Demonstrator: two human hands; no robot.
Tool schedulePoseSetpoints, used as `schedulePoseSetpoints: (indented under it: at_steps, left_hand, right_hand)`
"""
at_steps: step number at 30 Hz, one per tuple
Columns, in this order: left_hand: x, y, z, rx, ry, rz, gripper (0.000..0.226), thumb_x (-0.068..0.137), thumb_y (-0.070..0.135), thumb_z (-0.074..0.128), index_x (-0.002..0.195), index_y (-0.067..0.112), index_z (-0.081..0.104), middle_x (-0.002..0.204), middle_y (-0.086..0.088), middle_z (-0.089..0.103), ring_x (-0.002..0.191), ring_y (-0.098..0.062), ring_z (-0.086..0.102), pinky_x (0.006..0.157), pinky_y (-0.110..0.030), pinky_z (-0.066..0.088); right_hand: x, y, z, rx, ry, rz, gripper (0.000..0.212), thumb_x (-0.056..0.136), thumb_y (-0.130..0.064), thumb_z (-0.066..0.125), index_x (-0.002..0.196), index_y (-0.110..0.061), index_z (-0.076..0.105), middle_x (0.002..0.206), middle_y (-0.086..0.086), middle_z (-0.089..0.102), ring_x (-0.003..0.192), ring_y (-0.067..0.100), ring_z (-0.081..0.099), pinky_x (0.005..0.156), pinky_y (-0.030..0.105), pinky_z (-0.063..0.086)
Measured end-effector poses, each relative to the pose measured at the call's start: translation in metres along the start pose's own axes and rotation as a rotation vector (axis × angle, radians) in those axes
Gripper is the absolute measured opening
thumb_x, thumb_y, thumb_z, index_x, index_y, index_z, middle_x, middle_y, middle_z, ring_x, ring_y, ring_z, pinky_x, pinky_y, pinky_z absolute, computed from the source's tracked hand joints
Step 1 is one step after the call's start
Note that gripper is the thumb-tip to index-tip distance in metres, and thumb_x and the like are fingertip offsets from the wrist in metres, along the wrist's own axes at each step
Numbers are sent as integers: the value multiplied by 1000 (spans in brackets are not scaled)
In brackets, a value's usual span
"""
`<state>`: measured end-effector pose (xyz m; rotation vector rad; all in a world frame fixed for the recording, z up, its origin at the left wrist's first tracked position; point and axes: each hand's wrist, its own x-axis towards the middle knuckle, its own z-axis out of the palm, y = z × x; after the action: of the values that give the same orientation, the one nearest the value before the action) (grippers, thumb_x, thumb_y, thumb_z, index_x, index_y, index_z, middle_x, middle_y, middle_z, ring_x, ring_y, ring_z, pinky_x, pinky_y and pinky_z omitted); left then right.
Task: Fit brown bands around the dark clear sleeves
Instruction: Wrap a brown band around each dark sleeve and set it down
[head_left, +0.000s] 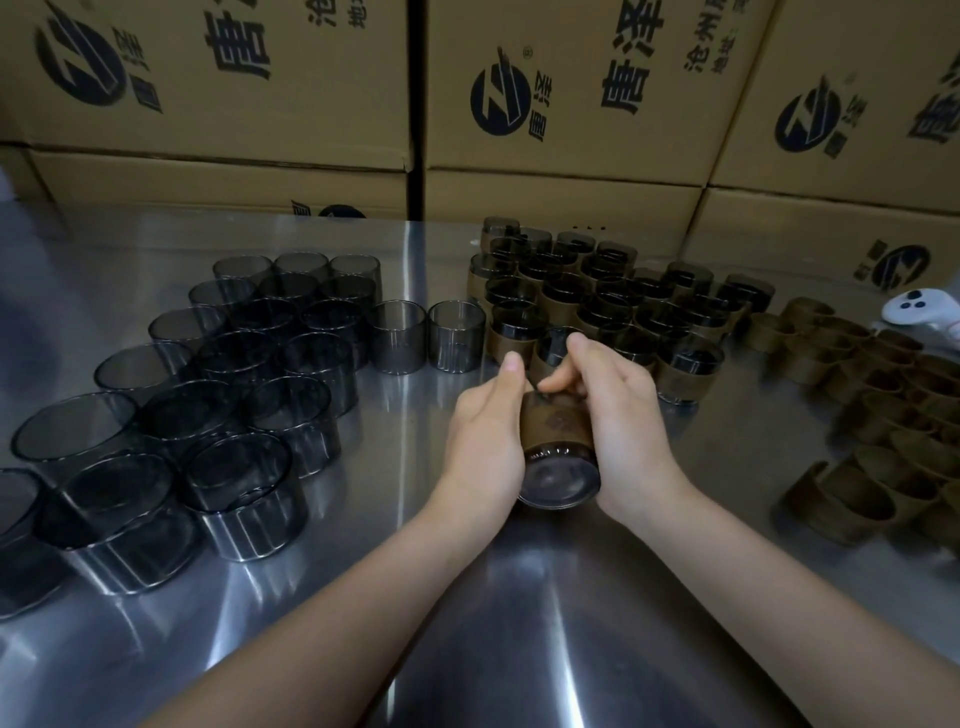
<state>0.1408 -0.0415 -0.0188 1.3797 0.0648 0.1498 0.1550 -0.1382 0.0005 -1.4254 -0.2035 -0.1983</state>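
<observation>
Both hands clasp one dark clear sleeve over the steel bench (open end toward the camera): left hand and right hand curl their fingers round it, the brown band wrapped about its middle.

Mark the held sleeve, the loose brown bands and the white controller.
held sleeve (560, 482): head view, dark near end.
loose brown bands (831, 512): head view, nearest band's wall.
white controller (917, 310): head view, top face.
</observation>
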Motion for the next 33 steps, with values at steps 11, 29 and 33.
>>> schedulePoseSetpoints:
  at_steps: [11, 29, 33]
  left_hand:
    - [-3, 1, -1, -15, -20, 39, 56, 105, 41, 40, 94, -6, 69, 94, -33, 68, 93, -47, 67, 89, -58, 52]
    - [9, -5, -12, -389, -226, -9, 47, 89, 55, 41, 88, 16, 66, 92, -8, 68, 89, -18, 66, 82, -39, 54]
    - [14, 0, -20, -411, -197, -98, 48, 92, 53, 40, 100, 11, 62, 108, -13, 64, 95, -23, 64, 75, -39, 57]
  right_hand:
    - [0, -3, -3, -89, -35, -85, 53, 101, -22, 48, 50, -20, 59, 57, -3, 57, 58, 6, 57, 58, 18, 48]
    - [4, 4, -17, -71, -154, -297, 35, 96, -27, 35, 85, -13, 66, 57, 9, 47, 59, 17, 49, 66, 29, 45]
    - [5, 5, -18, -111, -141, -389, 33, 97, -28, 35, 92, -13, 64, 57, 0, 47, 56, 13, 45, 62, 24, 40]
